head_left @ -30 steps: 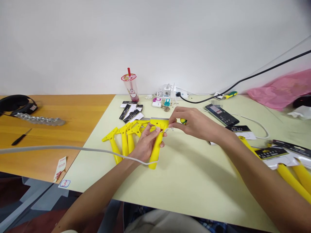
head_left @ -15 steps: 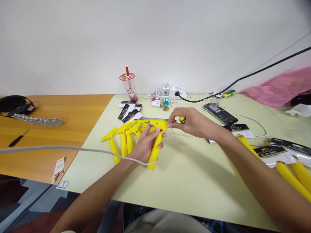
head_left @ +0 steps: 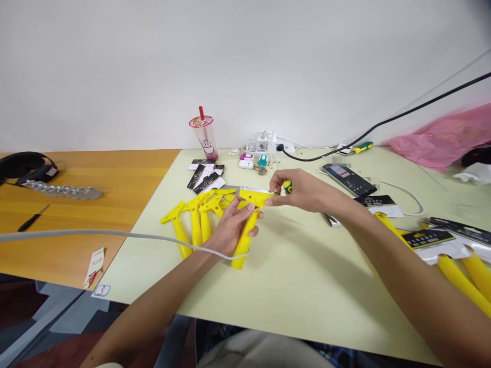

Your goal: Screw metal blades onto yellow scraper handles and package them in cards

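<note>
My left hand point(head_left: 233, 225) is closed around a yellow scraper point(head_left: 242, 245), its handle slanting towards me and its wide head pointing away. A thin metal blade point(head_left: 240, 189) shows along the far edge of that head. At the head's right end, the thumb and forefinger of my right hand point(head_left: 297, 190) pinch the corner. Through the gap of that hand shows a round green-and-yellow handle end point(head_left: 287, 187); whether the hand holds it, I cannot tell. Left of the held scraper lie several more yellow scrapers point(head_left: 177, 225), partly overlapping.
Black-and-white cards point(head_left: 210, 181) lie behind the scrapers, near a drink cup point(head_left: 207, 140). A power strip point(head_left: 264, 145) sits by the wall. On the right are a phone point(head_left: 349, 179) and packaged yellow-handled tools point(head_left: 456, 276). A grey cable point(head_left: 153, 236) crosses before my left wrist.
My right forefinger has moved up and slightly right, now pinching over the scraper head's end. The head has tilted a little; my left hand keeps its hold.
</note>
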Available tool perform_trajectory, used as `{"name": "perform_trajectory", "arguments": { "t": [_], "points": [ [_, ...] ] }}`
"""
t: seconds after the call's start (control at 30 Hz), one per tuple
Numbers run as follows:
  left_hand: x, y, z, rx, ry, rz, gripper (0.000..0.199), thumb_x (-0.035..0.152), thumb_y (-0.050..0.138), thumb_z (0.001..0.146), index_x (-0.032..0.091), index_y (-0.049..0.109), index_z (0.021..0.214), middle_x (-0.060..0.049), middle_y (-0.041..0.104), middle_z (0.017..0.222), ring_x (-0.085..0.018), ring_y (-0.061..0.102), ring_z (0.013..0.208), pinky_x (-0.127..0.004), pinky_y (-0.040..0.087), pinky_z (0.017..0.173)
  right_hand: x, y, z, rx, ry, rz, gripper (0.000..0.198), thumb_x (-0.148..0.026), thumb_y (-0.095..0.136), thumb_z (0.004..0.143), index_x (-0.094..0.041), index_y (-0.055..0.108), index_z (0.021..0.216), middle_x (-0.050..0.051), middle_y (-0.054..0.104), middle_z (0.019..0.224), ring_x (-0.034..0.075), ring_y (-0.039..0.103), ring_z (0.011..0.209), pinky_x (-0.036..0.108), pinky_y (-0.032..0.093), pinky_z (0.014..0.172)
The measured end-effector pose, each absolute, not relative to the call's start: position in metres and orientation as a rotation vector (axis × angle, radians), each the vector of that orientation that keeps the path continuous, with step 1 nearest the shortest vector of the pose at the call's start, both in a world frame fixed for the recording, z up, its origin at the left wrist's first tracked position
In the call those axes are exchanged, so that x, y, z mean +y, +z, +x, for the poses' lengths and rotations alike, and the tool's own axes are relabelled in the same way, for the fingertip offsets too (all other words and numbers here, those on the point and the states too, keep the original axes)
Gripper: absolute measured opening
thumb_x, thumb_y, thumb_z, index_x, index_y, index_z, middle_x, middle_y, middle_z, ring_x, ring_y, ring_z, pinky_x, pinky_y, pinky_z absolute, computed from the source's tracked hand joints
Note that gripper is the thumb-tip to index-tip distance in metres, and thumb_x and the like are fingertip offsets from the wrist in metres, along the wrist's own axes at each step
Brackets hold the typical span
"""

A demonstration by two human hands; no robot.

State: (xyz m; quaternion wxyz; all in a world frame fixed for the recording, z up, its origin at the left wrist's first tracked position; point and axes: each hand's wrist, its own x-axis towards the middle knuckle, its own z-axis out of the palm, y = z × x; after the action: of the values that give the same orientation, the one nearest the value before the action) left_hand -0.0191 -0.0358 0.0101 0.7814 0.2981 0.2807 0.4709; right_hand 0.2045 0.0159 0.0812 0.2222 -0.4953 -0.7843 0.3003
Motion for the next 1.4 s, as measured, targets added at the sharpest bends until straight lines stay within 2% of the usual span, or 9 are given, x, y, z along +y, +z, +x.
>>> {"name": "perform_trajectory", "arguments": {
  "t": [0.2, 0.47, 0.67, 0.87, 0.97, 1.07, 1.23, 1.33, 1.4],
  "points": [
    [-0.036, 0.008, -0.016, 0.628, 0.997, 0.646, 0.044, 0.026, 0.094, 0.083, 0.024, 0.058, 0.108, 0.0, 0.065, 0.113, -0.012, 0.07, 0.087, -0.016, 0.043, 0.047, 0.023, 0.077, 0.216, -2.184, 0.975, -1.4, 0.034, -0.053, 0.081, 0.083, -0.024, 0.075, 0.099, 0.004, 0.076, 0.105, 0.019, 0.064, 0.079, 0.031, 0.044, 0.064],
    [-0.036, 0.01, -0.016, 0.655, 0.998, 0.645, 0.047, 0.026, 0.095, 0.081, 0.025, 0.055, 0.106, 0.001, 0.066, 0.106, -0.013, 0.071, 0.087, -0.016, 0.042, 0.046, 0.021, 0.078, 0.216, -2.305, 0.911, -1.352, 0.033, -0.059, 0.078, 0.089, -0.026, 0.077, 0.087, 0.0, 0.072, 0.081, 0.017, 0.054, 0.066, 0.032, 0.038, 0.062],
    [-0.035, 0.008, -0.018, 0.664, 0.985, 0.596, 0.044, 0.022, 0.092, 0.084, 0.024, 0.054, 0.106, 0.0, 0.064, 0.105, -0.013, 0.07, 0.089, -0.016, 0.043, 0.046, 0.019, 0.08, 0.216, -2.339, 0.876, -1.366, 0.032, -0.057, 0.074, 0.092, -0.026, 0.08, 0.095, 0.001, 0.079, 0.094, 0.019, 0.061, 0.073, 0.033, 0.042, 0.067],
    [-0.029, 0.008, -0.02, 0.656, 0.987, 0.461, 0.033, 0.015, 0.086, 0.089, 0.022, 0.057, 0.103, -0.001, 0.064, 0.105, -0.01, 0.07, 0.087, -0.015, 0.045, 0.047, 0.018, 0.085, 0.221, -2.244, 0.836, -1.407, 0.052, -0.07, 0.079, 0.085, -0.025, 0.08, 0.109, 0.005, 0.08, 0.113, 0.022, 0.068, 0.086, 0.033, 0.046, 0.072],
    [-0.027, 0.008, -0.02, 0.632, 0.997, 0.382, 0.031, 0.012, 0.085, 0.088, 0.021, 0.059, 0.102, -0.002, 0.067, 0.107, -0.009, 0.07, 0.086, -0.013, 0.045, 0.048, 0.016, 0.094, 0.224, -2.154, 0.748, -1.401, 0.048, -0.07, 0.073, 0.091, -0.026, 0.079, 0.111, 0.005, 0.079, 0.12, 0.019, 0.066, 0.08, 0.033, 0.044, 0.07],
    [-0.026, 0.009, -0.02, 0.641, 1.022, 0.363, 0.032, 0.012, 0.087, 0.087, 0.02, 0.059, 0.1, -0.002, 0.068, 0.106, -0.01, 0.072, 0.087, -0.013, 0.047, 0.048, 0.013, 0.104, 0.229, -2.136, 0.668, -1.341, 0.04, -0.064, 0.068, 0.097, -0.027, 0.079, 0.104, 0.004, 0.08, 0.113, 0.019, 0.066, 0.08, 0.033, 0.043, 0.071],
    [-0.024, 0.008, -0.021, 0.693, 1.114, 0.396, 0.033, 0.015, 0.089, 0.085, 0.02, 0.058, 0.096, 0.0, 0.067, 0.102, -0.011, 0.072, 0.089, -0.014, 0.048, 0.049, -0.002, 0.097, 0.214, -2.462, 0.895, -1.265, 0.028, -0.054, 0.079, 0.091, -0.026, 0.077, 0.091, 0.0, 0.08, 0.096, 0.02, 0.068, 0.079, 0.031, 0.043, 0.072],
    [-0.021, 0.007, -0.023, 0.706, 1.16, 0.431, 0.029, 0.015, 0.086, 0.089, 0.02, 0.059, 0.097, -0.001, 0.067, 0.102, -0.011, 0.071, 0.09, -0.015, 0.049, 0.052, -0.023, 0.073, 0.181, -2.753, 0.975, -1.164, 0.044, -0.059, 0.089, 0.081, -0.023, 0.075, 0.102, 0.005, 0.079, 0.103, 0.023, 0.069, 0.084, 0.032, 0.042, 0.07],
    [-0.018, 0.006, -0.026, 0.693, 1.177, 0.451, 0.025, 0.014, 0.083, 0.092, 0.02, 0.059, 0.097, -0.002, 0.066, 0.103, -0.01, 0.071, 0.09, -0.015, 0.049, 0.053, -0.038, 0.056, 0.158, -2.922, 0.885, -1.181, 0.051, -0.063, 0.086, 0.084, -0.018, 0.074, 0.105, 0.01, 0.077, 0.099, 0.028, 0.07, 0.085, 0.033, 0.038, 0.067]
  ]
}}
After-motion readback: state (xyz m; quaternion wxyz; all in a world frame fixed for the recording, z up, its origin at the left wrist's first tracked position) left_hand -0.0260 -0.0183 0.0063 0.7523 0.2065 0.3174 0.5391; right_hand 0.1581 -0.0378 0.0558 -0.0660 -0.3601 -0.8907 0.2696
